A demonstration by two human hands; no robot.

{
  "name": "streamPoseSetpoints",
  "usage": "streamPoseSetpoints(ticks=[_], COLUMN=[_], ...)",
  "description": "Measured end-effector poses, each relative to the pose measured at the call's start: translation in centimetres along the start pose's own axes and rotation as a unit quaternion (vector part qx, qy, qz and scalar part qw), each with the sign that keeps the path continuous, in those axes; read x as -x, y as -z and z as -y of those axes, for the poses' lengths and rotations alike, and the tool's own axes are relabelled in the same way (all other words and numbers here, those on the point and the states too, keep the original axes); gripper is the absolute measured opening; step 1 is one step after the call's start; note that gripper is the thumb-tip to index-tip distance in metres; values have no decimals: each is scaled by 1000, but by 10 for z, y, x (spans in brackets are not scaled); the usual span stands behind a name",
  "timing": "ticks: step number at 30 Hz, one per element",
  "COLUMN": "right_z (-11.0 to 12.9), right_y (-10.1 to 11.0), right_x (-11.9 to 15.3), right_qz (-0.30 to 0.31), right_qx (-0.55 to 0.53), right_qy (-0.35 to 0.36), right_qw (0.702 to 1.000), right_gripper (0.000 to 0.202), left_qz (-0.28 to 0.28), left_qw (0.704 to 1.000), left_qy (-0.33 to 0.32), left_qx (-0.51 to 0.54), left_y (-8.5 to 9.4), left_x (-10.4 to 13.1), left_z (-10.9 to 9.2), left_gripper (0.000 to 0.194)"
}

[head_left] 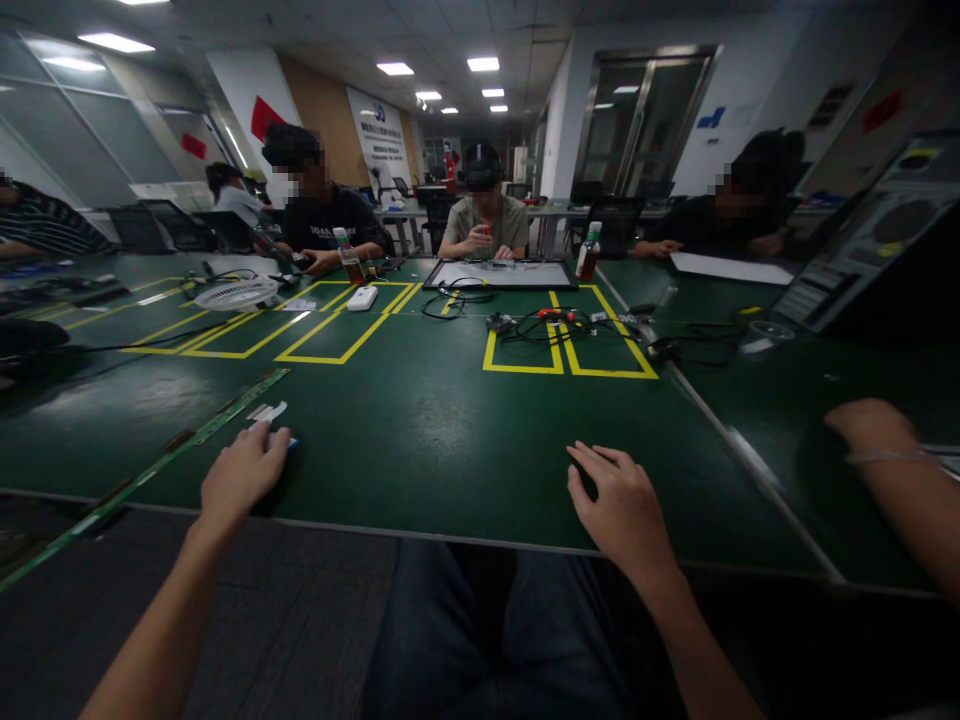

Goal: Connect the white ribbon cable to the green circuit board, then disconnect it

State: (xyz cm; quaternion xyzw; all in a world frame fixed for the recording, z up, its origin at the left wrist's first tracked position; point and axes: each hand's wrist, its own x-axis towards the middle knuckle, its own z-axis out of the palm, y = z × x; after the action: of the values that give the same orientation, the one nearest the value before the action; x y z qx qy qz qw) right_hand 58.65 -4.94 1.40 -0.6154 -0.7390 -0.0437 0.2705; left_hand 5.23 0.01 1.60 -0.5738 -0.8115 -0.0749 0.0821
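My left hand (246, 468) rests low over the table at the left, its fingers curled down around a small white and blue item (268, 412). White flaps of that item show past the fingertips and a blue edge by the thumb; the rest is hidden under the hand. Just left of it lies a long, narrow green circuit-board strip (202, 432), which runs out past the table's front edge. My right hand (619, 505) hovers or rests at the front edge, right of centre, with its fingers stretched out and nothing in it.
Yellow tape outlines mark the green table (420, 450). Cables (525, 325), a red-handled tool (556, 315), a small fan (236, 292) and two bottles (589, 252) lie or stand farther back. A computer case (862, 240) stands right. Another person's arm (892, 460) reaches in; several people sit around.
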Motion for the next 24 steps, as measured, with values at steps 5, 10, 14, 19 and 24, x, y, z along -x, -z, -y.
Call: streamPoseSetpoints(ticks=[5, 10, 14, 19, 24], right_z=[1, 1, 0, 0, 1], right_y=[0, 0, 0, 0, 0], right_x=[0, 0, 0, 0, -1], right_qz=[-3, -5, 3, -1, -3], right_qx=[-6, -11, -8, -4, -2], right_qy=[0, -3, -3, -3, 2], right_qw=[1000, 1000, 1000, 1000, 1000], right_gripper=[34, 35, 35, 35, 35], left_qz=[26, 70, 112, 145, 131], left_qw=[994, 944, 876, 817, 815], left_qy=[-103, -304, -442, -527, -533], left_qx=[13, 104, 161, 186, 185], left_y=[-15, -7, 21, 46, 49], left_x=[8, 48, 93, 136, 151], left_z=[-53, -108, -154, -199, -216], left_gripper=[65, 65, 62, 63, 65])
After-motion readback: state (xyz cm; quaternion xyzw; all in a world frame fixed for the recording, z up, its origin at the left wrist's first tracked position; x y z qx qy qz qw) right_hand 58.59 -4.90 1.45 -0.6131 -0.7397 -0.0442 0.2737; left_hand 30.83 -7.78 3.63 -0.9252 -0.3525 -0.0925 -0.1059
